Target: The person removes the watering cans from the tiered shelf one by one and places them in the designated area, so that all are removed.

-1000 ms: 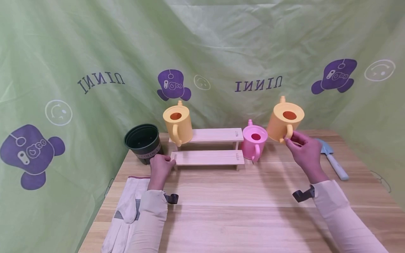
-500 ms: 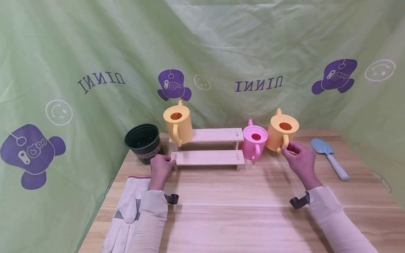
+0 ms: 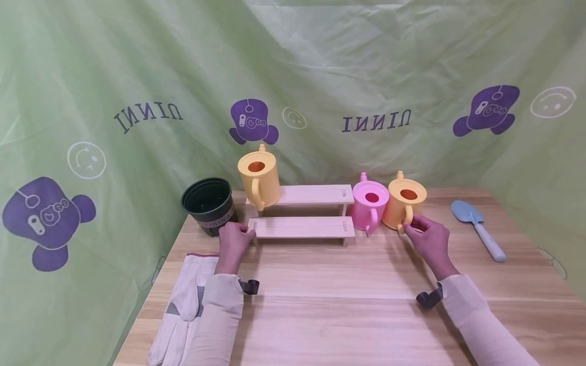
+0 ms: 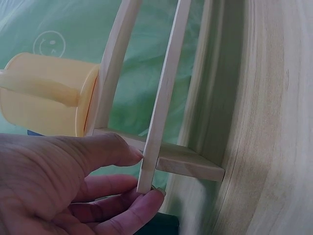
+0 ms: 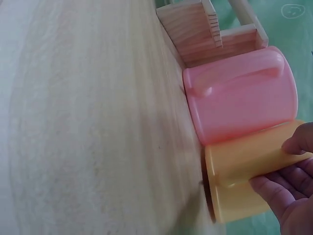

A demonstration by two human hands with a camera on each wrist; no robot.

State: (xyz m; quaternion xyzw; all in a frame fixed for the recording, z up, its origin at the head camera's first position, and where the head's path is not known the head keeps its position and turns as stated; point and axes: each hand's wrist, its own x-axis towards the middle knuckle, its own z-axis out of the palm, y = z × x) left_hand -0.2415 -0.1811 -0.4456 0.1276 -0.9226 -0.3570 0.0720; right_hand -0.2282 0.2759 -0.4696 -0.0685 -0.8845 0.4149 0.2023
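Observation:
My right hand (image 3: 423, 236) pinches the handle of a yellow watering can (image 3: 403, 203) that stands on the table right beside a pink watering can (image 3: 370, 205). In the right wrist view the yellow can (image 5: 244, 176) touches the pink can (image 5: 242, 95), with my fingers (image 5: 279, 191) on its handle. My left hand (image 3: 234, 240) grips the left end of the lower step of a two-step wooden shelf (image 3: 304, 227). The left wrist view shows thumb and fingers (image 4: 122, 152) pinching that board's edge (image 4: 164, 98). A second yellow can (image 3: 258, 175) stands on the shelf's upper step.
A dark green plant pot (image 3: 208, 203) sits left of the shelf. White work gloves (image 3: 180, 305) lie at the table's front left under my forearm. A light blue trowel (image 3: 478, 226) lies at the right. Green printed cloth hangs behind and at both sides.
My right hand has lowered the yellow can from the air down and left onto the table beside the pink can. The left hand has stayed on the shelf.

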